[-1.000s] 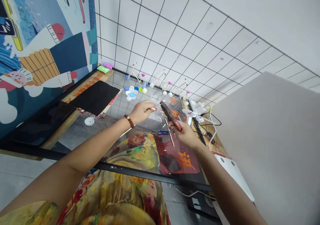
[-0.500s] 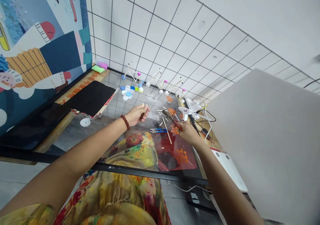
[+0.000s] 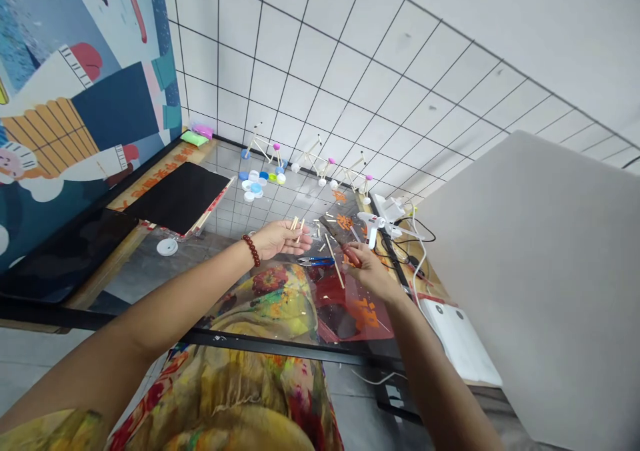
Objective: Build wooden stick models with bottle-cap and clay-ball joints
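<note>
Several short wooden sticks (image 3: 295,223) are pinched in my left hand (image 3: 277,239), which has a beaded bracelet at the wrist and its lower fingers loosely extended. My right hand (image 3: 371,266) is closed round the reddish-brown handle of a tool with a dark flat blade (image 3: 332,229); its exact kind is unclear. The blade points toward my left hand without touching it. Small stick pieces (image 3: 320,232) lie scattered between the hands. Blue-handled thread snips (image 3: 317,261) and a longer wooden stick (image 3: 335,260) rest on the glass tabletop (image 3: 220,214) below them.
Stick structures with pink balls and bottle caps (image 3: 320,161) stand along the grid wall. Loose caps (image 3: 254,185) lie beside them. A white glue gun (image 3: 371,227) and cables are at right. A black sheet (image 3: 180,194) and a white lid (image 3: 167,246) are at left.
My left hand has shifted slightly right and turned, its fingers opening so the sticks show more. My right hand still grips the tool, its blade slightly left and higher.
</note>
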Demonstrator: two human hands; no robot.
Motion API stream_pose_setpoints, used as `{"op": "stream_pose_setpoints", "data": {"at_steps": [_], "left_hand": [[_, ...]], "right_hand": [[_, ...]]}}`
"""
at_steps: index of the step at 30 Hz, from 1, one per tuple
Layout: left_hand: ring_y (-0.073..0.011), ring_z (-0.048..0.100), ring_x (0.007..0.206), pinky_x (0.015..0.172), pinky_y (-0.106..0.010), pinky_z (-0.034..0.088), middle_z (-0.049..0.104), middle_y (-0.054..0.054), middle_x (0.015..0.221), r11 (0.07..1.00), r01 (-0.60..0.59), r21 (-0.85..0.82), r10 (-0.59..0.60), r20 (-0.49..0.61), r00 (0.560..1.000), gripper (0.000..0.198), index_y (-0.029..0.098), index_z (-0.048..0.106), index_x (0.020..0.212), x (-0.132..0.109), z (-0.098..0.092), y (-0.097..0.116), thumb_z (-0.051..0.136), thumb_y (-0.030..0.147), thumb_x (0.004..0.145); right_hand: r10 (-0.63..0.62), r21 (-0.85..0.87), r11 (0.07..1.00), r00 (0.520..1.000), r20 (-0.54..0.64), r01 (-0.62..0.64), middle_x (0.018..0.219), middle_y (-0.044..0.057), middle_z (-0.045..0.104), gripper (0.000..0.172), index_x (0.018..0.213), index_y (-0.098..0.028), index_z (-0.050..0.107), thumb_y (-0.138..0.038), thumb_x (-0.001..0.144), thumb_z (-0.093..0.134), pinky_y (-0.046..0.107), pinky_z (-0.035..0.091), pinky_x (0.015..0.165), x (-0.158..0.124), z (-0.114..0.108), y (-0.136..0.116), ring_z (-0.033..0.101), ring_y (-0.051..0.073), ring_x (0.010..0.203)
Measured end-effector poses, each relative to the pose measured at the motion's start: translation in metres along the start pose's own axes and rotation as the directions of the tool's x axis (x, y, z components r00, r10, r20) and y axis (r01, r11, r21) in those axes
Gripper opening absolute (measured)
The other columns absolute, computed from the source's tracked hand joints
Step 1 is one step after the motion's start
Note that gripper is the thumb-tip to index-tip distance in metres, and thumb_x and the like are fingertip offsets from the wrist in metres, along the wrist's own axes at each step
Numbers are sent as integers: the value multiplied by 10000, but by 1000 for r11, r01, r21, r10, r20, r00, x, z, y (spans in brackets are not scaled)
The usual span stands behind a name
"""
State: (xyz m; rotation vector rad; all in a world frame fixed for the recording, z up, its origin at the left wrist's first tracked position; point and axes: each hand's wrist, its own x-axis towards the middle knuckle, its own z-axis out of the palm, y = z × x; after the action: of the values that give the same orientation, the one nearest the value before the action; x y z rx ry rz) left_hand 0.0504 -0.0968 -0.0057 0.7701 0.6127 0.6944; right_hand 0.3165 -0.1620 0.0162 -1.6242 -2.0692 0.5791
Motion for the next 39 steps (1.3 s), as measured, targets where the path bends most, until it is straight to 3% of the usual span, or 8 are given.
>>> {"op": "stream_pose_setpoints", "data": {"at_steps": [8,12,17,22,27,31,35,39], "left_hand": [[-124,676,583,552,-208,550,713,-84,700,999,28,40,-27,-15,1000,172,92,670,917,0,1,0,703,227,814],[-133,686,598,565,-219,556,711,-90,709,997,31,66,-30,-17,999,170,90,659,878,1,2,-2,701,242,816],[-136,682,565,537,-213,537,702,-59,679,994,18,109,-21,26,999,229,138,629,1032,-1,3,-2,674,239,831],[-148,695,591,558,-221,545,698,-52,680,993,5,120,-13,67,998,227,150,611,1050,-5,6,-1,643,227,839],[-134,661,516,507,-207,518,670,-33,622,991,17,136,-27,70,997,165,136,608,1021,-7,10,2,585,180,864],[-177,711,644,618,-267,564,713,-92,729,995,55,77,-62,94,994,150,108,612,987,-7,11,3,596,204,873],[-232,731,828,783,-359,573,734,-162,911,991,133,-16,-129,172,977,203,98,607,1018,-6,10,4,576,257,897],[-245,731,856,808,-371,564,732,-176,943,988,145,43,-151,196,969,181,90,624,1007,-7,7,4,606,206,870]], "right_hand": [[-46,1,999,999,29,46,1086,78,566,332,1088,-244,695,-235,772,592,411,444,977,-4,3,-14,547,232,1066],[-23,53,998,997,70,20,1112,84,548,336,1100,-228,689,-248,783,580,415,427,1002,-4,4,-17,539,230,1096],[-17,114,994,990,139,2,1145,74,542,313,1075,-231,678,-277,775,600,422,406,1026,-5,3,-19,525,230,1126],[-17,145,989,989,146,-5,1109,71,581,244,983,-206,678,-291,768,601,408,429,978,-8,3,-21,552,228,1048],[-9,148,989,984,176,-17,952,46,629,242,991,-192,673,-327,814,578,366,473,867,-11,4,-22,590,207,906],[-33,95,995,989,142,20,900,46,653,211,959,-189,678,-312,825,571,359,493,824,-13,7,-20,611,203,841],[-135,-54,989,991,3,135,1072,93,643,219,996,-202,689,-269,829,565,391,475,925,-12,7,-19,612,234,988],[-180,-151,972,984,1,178,1113,91,628,252,1050,-218,687,-230,846,540,376,486,926,-12,5,-21,611,230,1015]]}}
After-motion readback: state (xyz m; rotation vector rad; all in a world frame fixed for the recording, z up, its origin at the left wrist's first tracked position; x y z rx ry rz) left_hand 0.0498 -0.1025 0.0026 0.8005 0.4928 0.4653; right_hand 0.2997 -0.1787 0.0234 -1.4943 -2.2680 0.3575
